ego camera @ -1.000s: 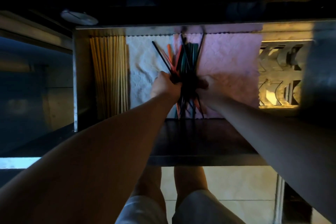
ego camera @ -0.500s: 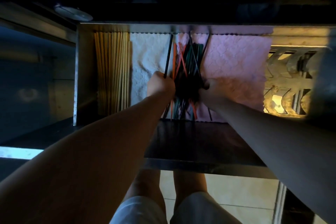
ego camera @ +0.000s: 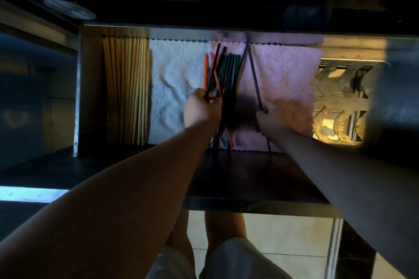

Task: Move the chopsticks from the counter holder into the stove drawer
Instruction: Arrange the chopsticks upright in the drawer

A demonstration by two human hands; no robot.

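Observation:
A pulled-out metal drawer (ego camera: 90,88) lies below me, lined with a white cloth (ego camera: 172,84) and a pink cloth (ego camera: 285,79). A bundle of coloured chopsticks (ego camera: 226,72), black, green and orange, lies along the seam of the two cloths. My left hand (ego camera: 200,108) is closed on the bundle's left side at mid-length. My right hand (ego camera: 269,115) pinches a single black chopstick (ego camera: 255,77) that slants away from the bundle over the pink cloth.
Several pale wooden chopsticks (ego camera: 127,90) lie in a row at the drawer's left end. A patterned metal rack (ego camera: 340,102) fills its right end. The dark drawer front (ego camera: 238,176) is near me, with my legs and tiled floor (ego camera: 283,233) beneath.
My hands have drawn apart. The bundle has spread flatter on the cloths, and my right hand has pulled one black chopstick out to the right.

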